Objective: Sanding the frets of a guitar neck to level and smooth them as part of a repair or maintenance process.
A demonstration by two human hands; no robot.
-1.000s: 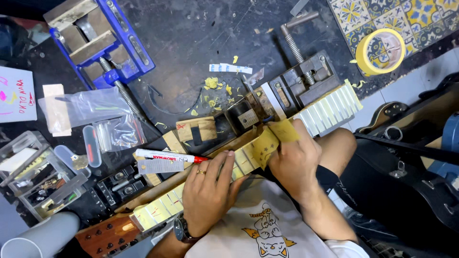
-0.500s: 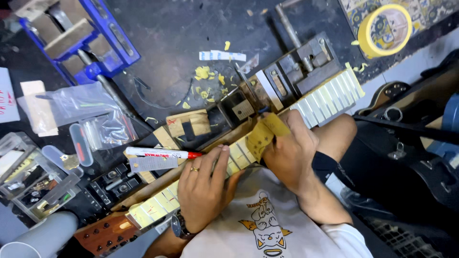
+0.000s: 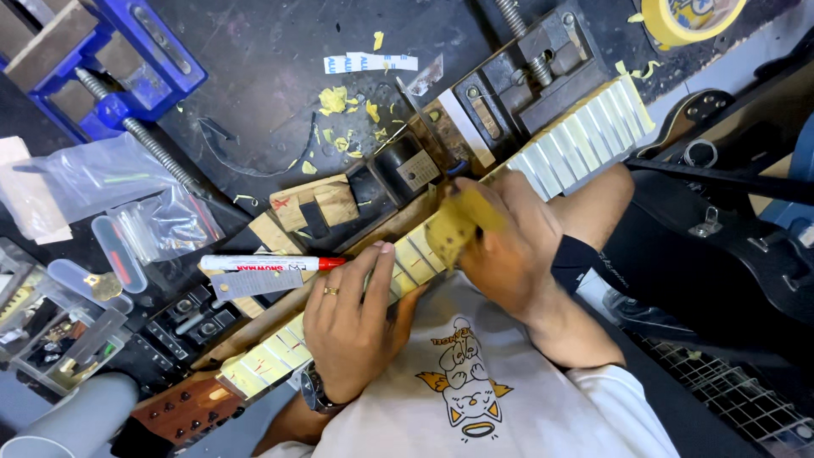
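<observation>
Guitar neck [image 3: 407, 263] runs diagonally from lower left to upper right, frets masked with pale tape; left hand [image 3: 352, 318] lies flat, fingers spread, pinning it steady, while right hand [image 3: 509, 242] grips a folded yellow abrasive pad [image 3: 454, 222] against the fretboard at centre frame.

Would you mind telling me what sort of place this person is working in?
Most likely a guitar repair workshop. A guitar neck with its fretboard masked in tape lies across a dark, scuffed workbench, a blue vise stands at the back, and a black guitar body rests alongside.
</observation>
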